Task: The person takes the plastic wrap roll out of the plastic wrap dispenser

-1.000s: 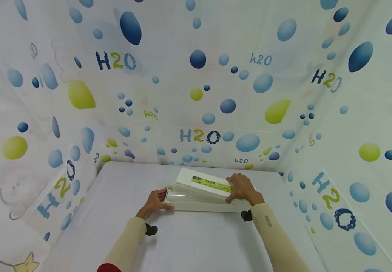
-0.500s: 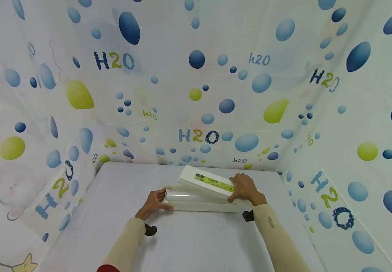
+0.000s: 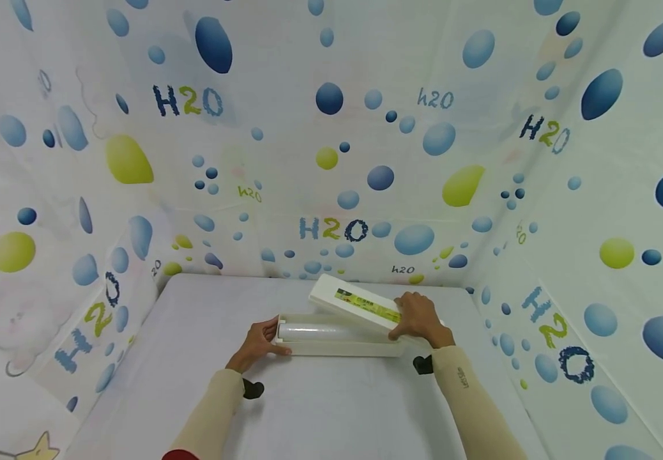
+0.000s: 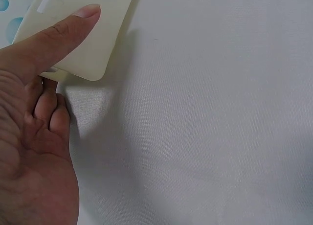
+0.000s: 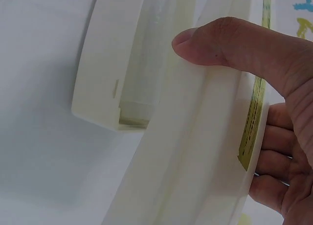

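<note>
A long white plastic-wrap dispenser box [image 3: 340, 349] sits on the table with a clear film roll [image 3: 320, 331] lying inside. My left hand [image 3: 255, 345] grips its left end; in the left wrist view the thumb [image 4: 63, 36] lies across the pale wall and the other fingers curl behind. My right hand [image 3: 419, 318] holds the white lid [image 3: 324, 291], which has a yellow-green label, by its right end. The lid slants over the box's right half, its left end raised and turned away. In the right wrist view the thumb [image 5: 215, 44] presses the lid's near side.
A white cloth covers the table [image 3: 331, 409]. Its back edge meets a patterned curtain [image 3: 251, 160] with blue and green drops, and more curtain hangs at both sides. Beige sleeves cover both forearms, with a dark piece at each wrist.
The lid has shifted to the right and tilted more, with its left end rising and swinging back, so more of the film roll shows. My left hand has stayed on the box end.
</note>
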A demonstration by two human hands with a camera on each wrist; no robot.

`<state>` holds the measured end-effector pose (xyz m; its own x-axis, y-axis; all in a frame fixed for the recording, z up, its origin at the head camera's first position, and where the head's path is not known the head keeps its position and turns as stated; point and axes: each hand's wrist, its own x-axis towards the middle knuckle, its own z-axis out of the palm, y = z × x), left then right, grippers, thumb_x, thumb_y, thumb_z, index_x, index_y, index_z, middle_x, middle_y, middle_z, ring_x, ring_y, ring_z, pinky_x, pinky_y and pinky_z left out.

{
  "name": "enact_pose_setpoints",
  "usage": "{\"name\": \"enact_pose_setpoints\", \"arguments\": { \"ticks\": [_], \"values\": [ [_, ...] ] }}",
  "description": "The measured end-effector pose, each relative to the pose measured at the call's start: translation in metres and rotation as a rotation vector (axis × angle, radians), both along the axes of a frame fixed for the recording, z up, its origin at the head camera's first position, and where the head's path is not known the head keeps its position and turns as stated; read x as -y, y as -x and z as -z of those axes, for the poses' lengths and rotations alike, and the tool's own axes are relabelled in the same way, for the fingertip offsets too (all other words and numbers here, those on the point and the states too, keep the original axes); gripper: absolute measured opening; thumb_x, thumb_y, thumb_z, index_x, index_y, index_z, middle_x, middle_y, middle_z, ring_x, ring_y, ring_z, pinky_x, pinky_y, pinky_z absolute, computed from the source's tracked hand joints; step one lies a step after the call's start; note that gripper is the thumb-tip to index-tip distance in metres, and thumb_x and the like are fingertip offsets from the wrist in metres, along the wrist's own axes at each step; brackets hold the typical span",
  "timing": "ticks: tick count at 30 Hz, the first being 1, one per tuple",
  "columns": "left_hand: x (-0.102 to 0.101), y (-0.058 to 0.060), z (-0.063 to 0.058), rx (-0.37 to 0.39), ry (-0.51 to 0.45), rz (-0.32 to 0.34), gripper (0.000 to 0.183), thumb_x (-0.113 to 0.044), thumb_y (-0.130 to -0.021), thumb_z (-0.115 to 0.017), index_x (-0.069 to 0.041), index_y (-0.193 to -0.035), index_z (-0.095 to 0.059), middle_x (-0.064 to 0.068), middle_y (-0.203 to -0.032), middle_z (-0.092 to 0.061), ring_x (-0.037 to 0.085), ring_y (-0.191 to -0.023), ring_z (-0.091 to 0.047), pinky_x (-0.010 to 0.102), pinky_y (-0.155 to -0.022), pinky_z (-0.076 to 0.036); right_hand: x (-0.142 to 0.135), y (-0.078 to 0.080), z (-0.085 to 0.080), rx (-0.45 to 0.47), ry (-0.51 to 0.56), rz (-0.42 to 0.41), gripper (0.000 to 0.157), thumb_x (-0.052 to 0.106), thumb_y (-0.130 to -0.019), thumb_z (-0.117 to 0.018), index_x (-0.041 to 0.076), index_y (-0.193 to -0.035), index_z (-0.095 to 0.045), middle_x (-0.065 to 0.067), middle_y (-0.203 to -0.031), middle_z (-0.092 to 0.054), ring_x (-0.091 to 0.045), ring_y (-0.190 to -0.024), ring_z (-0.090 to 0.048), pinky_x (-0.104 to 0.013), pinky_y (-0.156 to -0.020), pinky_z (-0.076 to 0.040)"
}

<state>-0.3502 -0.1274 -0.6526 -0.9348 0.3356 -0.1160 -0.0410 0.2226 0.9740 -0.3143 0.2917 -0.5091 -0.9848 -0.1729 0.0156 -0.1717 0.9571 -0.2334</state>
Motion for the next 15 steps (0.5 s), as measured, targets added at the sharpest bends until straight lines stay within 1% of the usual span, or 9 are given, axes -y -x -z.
{"name": "enact_pose_setpoints", "arguments": {
  "ticks": [2, 4, 6, 10, 15],
  "values": [
    [0.001, 0.000, -0.001, 0.000, -0.008, 0.004, 0.117, -0.004, -0.074, -0.101, 0.004, -0.168, -0.032, 0.025, -0.171, -0.039, 0.048, -0.158, -0.043, 0.055, -0.131, -0.038, -0.003, 0.000, 0.001, 0.004, -0.010, 0.006, 0.081, 0.036, -0.061, -0.104, -0.004, -0.126, -0.078, -0.008, -0.093, -0.072, -0.020, -0.078, -0.058, -0.038, -0.069, -0.054],
    [-0.001, -0.003, -0.006, -0.013, -0.001, 0.009, 0.114, -0.001, -0.076, -0.099, 0.006, -0.167, -0.032, 0.027, -0.171, -0.038, 0.050, -0.158, -0.042, 0.056, -0.130, -0.039, -0.006, -0.001, 0.001, 0.004, -0.018, 0.014, 0.078, 0.037, -0.061, -0.104, -0.003, -0.123, -0.078, -0.006, -0.089, -0.068, -0.020, -0.077, -0.057, -0.036, -0.068, -0.051],
    [-0.003, -0.006, -0.011, -0.020, -0.001, 0.006, 0.110, 0.003, -0.078, -0.096, 0.007, -0.167, -0.031, 0.028, -0.171, -0.037, 0.051, -0.157, -0.041, 0.057, -0.130, -0.038, -0.007, -0.003, 0.001, 0.003, -0.024, 0.020, 0.076, 0.037, -0.062, -0.104, -0.003, -0.121, -0.078, -0.006, -0.088, -0.067, -0.021, -0.076, -0.057, -0.036, -0.067, -0.051],
    [-0.005, -0.006, -0.010, -0.012, -0.012, -0.009, 0.108, 0.004, -0.078, -0.095, 0.005, -0.167, -0.033, 0.026, -0.171, -0.038, 0.050, -0.158, -0.042, 0.055, -0.130, -0.039, -0.009, -0.006, 0.001, -0.002, -0.017, 0.028, 0.068, 0.035, -0.063, -0.103, -0.002, -0.114, -0.079, -0.005, -0.084, -0.066, -0.021, -0.074, -0.057, -0.035, -0.064, -0.050],
    [-0.003, -0.006, -0.007, -0.032, -0.003, -0.011, 0.111, 0.001, -0.075, -0.098, 0.007, -0.166, -0.034, 0.029, -0.169, -0.039, 0.053, -0.155, -0.043, 0.055, -0.127, -0.042, -0.011, -0.008, 0.005, 0.006, 0.002, 0.043, 0.066, 0.035, -0.063, -0.103, -0.001, -0.112, -0.079, -0.004, -0.082, -0.066, -0.021, -0.072, -0.057, -0.032, -0.063, -0.046]
  ]
}}
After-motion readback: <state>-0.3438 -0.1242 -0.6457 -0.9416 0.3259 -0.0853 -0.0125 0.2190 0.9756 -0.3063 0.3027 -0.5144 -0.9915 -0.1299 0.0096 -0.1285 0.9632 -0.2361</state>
